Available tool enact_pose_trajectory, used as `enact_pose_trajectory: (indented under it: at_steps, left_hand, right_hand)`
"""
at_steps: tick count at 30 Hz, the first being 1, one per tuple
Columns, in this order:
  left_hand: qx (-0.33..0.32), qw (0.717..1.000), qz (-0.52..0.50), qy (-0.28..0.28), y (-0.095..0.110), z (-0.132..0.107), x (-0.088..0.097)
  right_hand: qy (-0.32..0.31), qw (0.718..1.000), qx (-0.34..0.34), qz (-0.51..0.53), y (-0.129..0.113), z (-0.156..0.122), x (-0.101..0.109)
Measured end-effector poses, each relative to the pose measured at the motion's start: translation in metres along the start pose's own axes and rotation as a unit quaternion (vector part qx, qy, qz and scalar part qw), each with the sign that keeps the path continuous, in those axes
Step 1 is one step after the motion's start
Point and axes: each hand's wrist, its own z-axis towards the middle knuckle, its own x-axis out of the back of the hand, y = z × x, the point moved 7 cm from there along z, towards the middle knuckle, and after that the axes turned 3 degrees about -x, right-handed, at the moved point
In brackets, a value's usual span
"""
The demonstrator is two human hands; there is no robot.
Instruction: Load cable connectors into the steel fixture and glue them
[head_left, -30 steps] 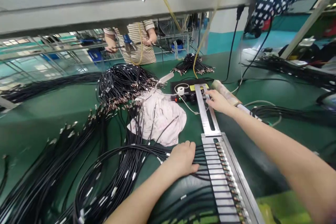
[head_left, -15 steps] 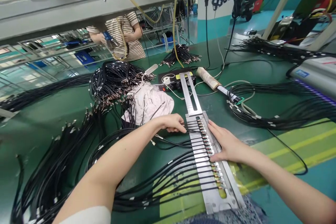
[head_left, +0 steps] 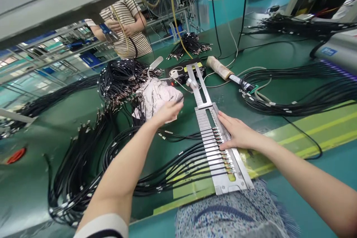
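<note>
One slotted metal fixture (head_left: pixel 203 124) lay on one counter (head_left: pixel 228 98). The person's two hands numbered one left hand (head_left: pixel 169 111) left of it and one right hand (head_left: pixel 237 132) on it. Also left were one pale pink cloth (head_left: pixel 154 96) and one red-orange ring (head_left: pixel 16 156); right, one grey device (head_left: pixel 341 50); beyond, one wrapped handle (head_left: pixel 219 68) and one co-worker (head_left: pixel 131 46). Black cables (head_left: pixel 119 78), both sides of it, were too many to count.

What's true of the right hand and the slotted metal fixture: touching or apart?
Touching: the head view shows the right hand laid along the slotted metal fixture, overlapping its long side rail.
</note>
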Motion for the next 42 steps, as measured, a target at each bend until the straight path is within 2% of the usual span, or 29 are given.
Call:
enact_pose_trajectory:
  at_steps: [2, 5, 9, 12, 16, 18, 21, 24, 30, 32, 37, 39, 42]
  left_hand:
    - [-0.005, 1.0, 0.013, 0.017, 0.004, -0.016, 0.003]
    - [-0.024, 0.996, 0.081, 0.006, 0.016, -0.04, -0.023]
    - [-0.005, 0.964, 0.253, -0.079, 0.024, -0.05, -0.069]
    - [0.003, 0.954, 0.275, -0.123, 0.03, -0.043, -0.081]
    - [0.004, 0.952, 0.287, -0.109, 0.039, -0.04, -0.084]
    - [0.016, 0.954, 0.284, -0.094, 0.038, -0.042, -0.084]
    - [0.023, 0.961, 0.254, -0.102, 0.034, -0.042, -0.083]
    - [0.003, 0.968, 0.224, -0.111, 0.04, -0.04, -0.075]
    - [-0.046, 0.969, 0.227, -0.086, 0.064, -0.041, -0.058]
    - [-0.043, 0.961, 0.256, -0.09, 0.059, -0.041, -0.061]
    - [-0.01, 0.942, 0.311, -0.128, 0.029, -0.044, -0.084]
    - [0.0, 0.941, 0.317, -0.117, 0.027, -0.048, -0.085]
    - [0.018, 0.941, 0.328, -0.082, 0.035, -0.056, -0.078]
  right_hand:
    - [-0.003, 1.0, -0.001, -0.008, 0.0, 0.001, 0.0]
    - [0.002, 1.0, 0.003, -0.008, 0.0, 0.003, 0.0]
    - [0.006, 1.0, 0.013, -0.009, -0.001, 0.004, 0.001]
    - [-0.013, 1.0, 0.024, -0.011, -0.004, -0.002, -0.001]
    - [-0.047, 0.998, 0.028, -0.011, -0.008, -0.016, -0.006]
    - [-0.044, 0.999, 0.028, -0.013, -0.01, -0.019, -0.006]
    - [-0.037, 0.999, 0.03, -0.006, -0.013, -0.019, -0.005]
    - [-0.037, 0.999, 0.021, -0.004, -0.014, -0.018, -0.004]
    - [-0.059, 0.998, 0.013, -0.02, -0.022, -0.019, 0.0]
    - [-0.06, 0.998, -0.002, -0.019, -0.022, -0.019, 0.0]
    - [-0.066, 0.997, -0.021, -0.015, -0.02, -0.018, -0.002]
    - [-0.063, 0.998, -0.015, -0.015, -0.02, -0.018, -0.002]
    - [-0.06, 0.998, -0.009, -0.018, -0.019, -0.018, -0.002]
